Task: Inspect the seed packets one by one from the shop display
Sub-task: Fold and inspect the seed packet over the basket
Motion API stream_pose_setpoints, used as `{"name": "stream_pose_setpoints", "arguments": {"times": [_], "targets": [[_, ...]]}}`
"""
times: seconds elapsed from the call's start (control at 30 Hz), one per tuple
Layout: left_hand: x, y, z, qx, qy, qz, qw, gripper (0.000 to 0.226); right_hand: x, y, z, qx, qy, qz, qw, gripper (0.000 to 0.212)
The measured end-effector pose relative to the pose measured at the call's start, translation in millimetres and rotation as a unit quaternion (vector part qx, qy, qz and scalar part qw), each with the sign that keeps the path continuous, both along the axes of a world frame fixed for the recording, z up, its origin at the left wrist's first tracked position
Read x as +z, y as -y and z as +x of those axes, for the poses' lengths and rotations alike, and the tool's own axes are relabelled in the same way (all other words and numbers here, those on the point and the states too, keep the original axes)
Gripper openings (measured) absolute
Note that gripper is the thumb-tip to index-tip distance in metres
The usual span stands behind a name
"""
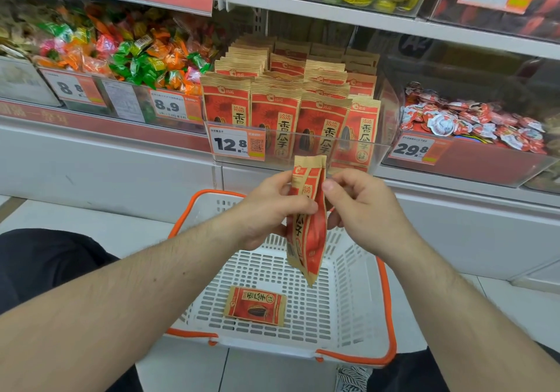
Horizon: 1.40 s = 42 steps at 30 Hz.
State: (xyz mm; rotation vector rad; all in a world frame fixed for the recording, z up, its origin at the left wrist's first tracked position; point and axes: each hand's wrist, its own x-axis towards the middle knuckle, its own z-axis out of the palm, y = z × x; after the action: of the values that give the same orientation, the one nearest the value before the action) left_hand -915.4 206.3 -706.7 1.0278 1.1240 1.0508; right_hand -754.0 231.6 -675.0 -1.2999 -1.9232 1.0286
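I held one seed packet (307, 218) edge-on above the white basket (357, 273), my left hand (269, 209) pinching its side; my right hand (360, 206) seemed to pinch the other edge. Mid-inspection: next I needed to turn its face toward me.

shop: price tags (238, 144) on shelf bins (375, 152), wrapped sweets (130, 55) probably, white basket (357, 285).

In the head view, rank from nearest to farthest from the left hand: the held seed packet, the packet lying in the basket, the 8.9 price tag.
1. Red-and-tan paper seed packet, gripped by left hand.
2. Flat packet, below on the white basket floor.
3. 8.9 tag, upper left shelf.
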Motion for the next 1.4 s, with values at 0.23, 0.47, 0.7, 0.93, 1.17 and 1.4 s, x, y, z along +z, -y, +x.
{"name": "stream_pose_setpoints", "arguments": {"times": [0.23,0.47,0.7,0.93,1.17,1.4], "targets": [[-4.8,-2.1,-0.1,-0.009,0.028,-0.011,0.999,0.083,-4.8,0.5,-6.0,0.022,-0.082,-0.097,0.992,0.031],[-5.1,-2.5,-1.1,0.010,0.055,-0.023,0.998,0.075,-2.1,-0.2,-5.2,0.026,-0.083,-0.089,0.992,0.028],[-2.7,-10.2,-7.2,0.099,0.151,-0.022,0.983,0.016,13.3,9.2,6.1,0.177,0.195,-0.124,0.957,0.025],[-4.4,-11.7,-8.0,0.124,0.170,-0.021,0.977,0.018,10.1,5.9,6.4,0.184,0.142,-0.140,0.962,0.017],[2.2,-9.2,-7.0,0.018,0.219,-0.007,0.975,0.045,-8.1,-6.9,9.9,0.103,0.043,-0.141,0.984,0.071],[7.2,-5.5,3.7,0.028,0.115,0.011,0.993,0.032,-24.1,-11.8,3.3,-0.008,-0.071,-0.104,0.992,0.055]]}}
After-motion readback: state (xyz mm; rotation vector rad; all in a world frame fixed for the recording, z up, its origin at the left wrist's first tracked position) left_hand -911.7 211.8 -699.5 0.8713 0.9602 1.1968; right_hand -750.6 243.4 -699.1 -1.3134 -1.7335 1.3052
